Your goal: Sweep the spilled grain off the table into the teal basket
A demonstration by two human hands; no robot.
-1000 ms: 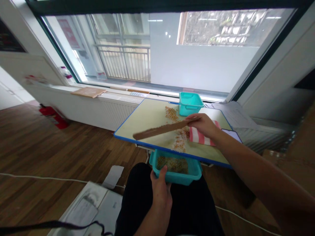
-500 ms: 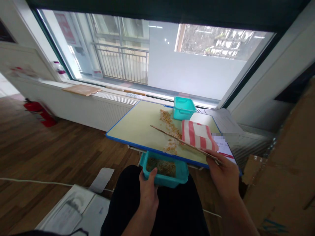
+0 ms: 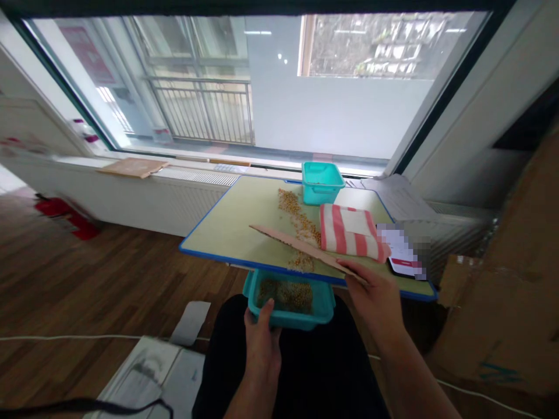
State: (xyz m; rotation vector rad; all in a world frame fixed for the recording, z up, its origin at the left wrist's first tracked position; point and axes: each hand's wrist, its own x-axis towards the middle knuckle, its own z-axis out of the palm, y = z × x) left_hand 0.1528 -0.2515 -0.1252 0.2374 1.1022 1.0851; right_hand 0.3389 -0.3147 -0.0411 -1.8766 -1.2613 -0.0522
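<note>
My left hand [image 3: 262, 334] grips the near left side of a teal plastic box [image 3: 321, 317], thumb over its rim, just below the table's front edge. Grain or kernels [image 3: 290, 295] lie in the bottom of that box. My right hand [image 3: 375, 297] is closed on one end of a long thin strip of cardboard [image 3: 301, 247], which reaches left over the tabletop. Yellow kernels [image 3: 290, 202] are scattered in a band from the back of the table towards its front edge, partly hidden behind the cardboard strip.
The small blue-edged table [image 3: 218, 230] stands at the window. On it are a second teal box [image 3: 323, 189], a red-and-white striped cloth [image 3: 349, 233] and a phone [image 3: 404, 256]. A cardboard box [image 3: 502, 291] rises at right; a fire extinguisher [image 3: 67, 216] is on the floor at left.
My right hand has moved left and slightly down with the cardboard strip, whose broad face now shows more. The teal box in my left hand stays almost in place. The camera view has shifted.
</note>
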